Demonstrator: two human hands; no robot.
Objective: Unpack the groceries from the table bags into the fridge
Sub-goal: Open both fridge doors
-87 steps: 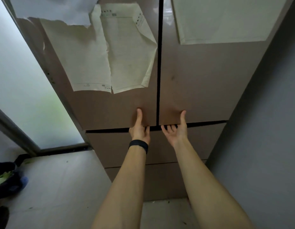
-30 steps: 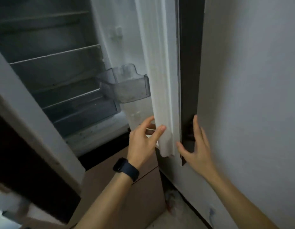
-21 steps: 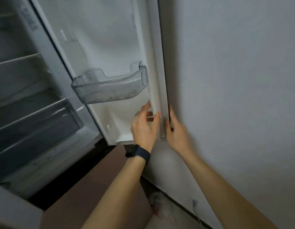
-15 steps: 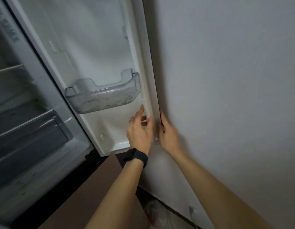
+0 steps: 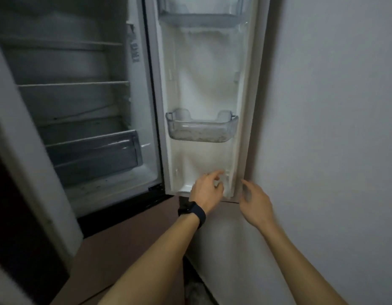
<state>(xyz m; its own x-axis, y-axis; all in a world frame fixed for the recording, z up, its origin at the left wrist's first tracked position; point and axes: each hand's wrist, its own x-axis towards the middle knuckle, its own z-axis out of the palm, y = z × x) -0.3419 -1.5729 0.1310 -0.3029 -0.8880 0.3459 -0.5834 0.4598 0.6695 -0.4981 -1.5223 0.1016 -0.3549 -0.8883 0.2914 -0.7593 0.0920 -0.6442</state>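
Head camera. A: We start far left of both hands, where the fridge (image 5: 58, 62) stands open. Its bare shelves (image 5: 74, 83) are up and to the left of our left hand, and a clear drawer (image 5: 94, 155) sits lower, nearer that hand.

B: We can see no groceries on them and no bags in shot, so we can't say which way the bags lie from our hands.

A: Moving right, the right-hand door (image 5: 203, 84) is swung wide, its long axis upright, with a door bin (image 5: 201, 130) straight above our left hand.

B: And there's the left hand (image 5: 207, 190), dark watch (image 5: 194, 213) at the wrist, down at the door's bottom inner corner. The fingers are loosely curled, the forefinger reaches toward the liner, and it has hold of nothing. It's blurred, so we can't tell whether it touches.

A: Right again is the right hand (image 5: 256, 203), fingers relaxed and spread, empty. It's just beside the door's outer edge, between that edge and the wall (image 5: 333, 128).

B: Here's the relation that matters: the open compartment lies up and left of both hands, and the left hand is the nearer. We judge the opening done and nothing unpacked. The next move, we reckon, means turning away from the fridge to find the bags.
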